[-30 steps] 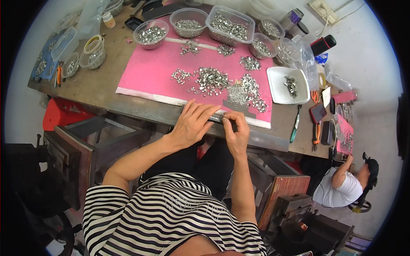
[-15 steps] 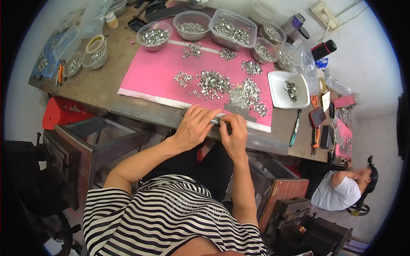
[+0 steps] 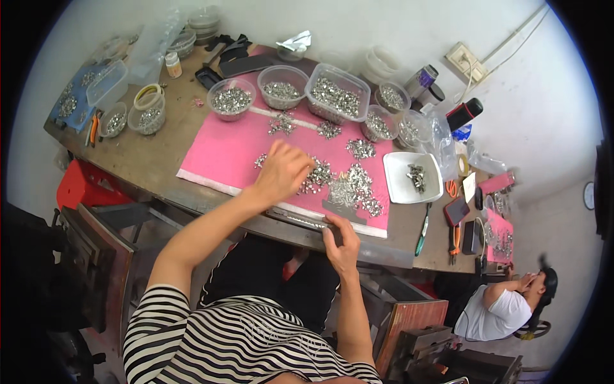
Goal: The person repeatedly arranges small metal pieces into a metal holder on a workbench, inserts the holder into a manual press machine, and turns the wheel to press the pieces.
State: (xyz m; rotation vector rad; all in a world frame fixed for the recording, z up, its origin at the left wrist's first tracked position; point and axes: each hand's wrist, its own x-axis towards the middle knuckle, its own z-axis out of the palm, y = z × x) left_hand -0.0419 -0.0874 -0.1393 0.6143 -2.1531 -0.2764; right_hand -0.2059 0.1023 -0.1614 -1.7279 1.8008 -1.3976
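A: What've we got?
B: Our left hand [image 3: 283, 171], fingers curled over the metal bits [image 3: 323, 174] on the pink mat [image 3: 220, 150]; we can't tell if it's pinching any. Then the narrow strip [image 3: 297, 219] along the bench edge [image 3: 384, 255], probably for easy reach, our right hand [image 3: 343, 246] gripping its right end, likely steadying it.
A: Changes?
B: 0.5 s ago we had 2 hands there, now 1.

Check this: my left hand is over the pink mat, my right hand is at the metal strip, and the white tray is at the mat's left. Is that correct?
Wrong side for the white tray: the head view shows it at the right of the pink mat. Otherwise yes: your left hand is over the mat, your right hand is at the metal strip.
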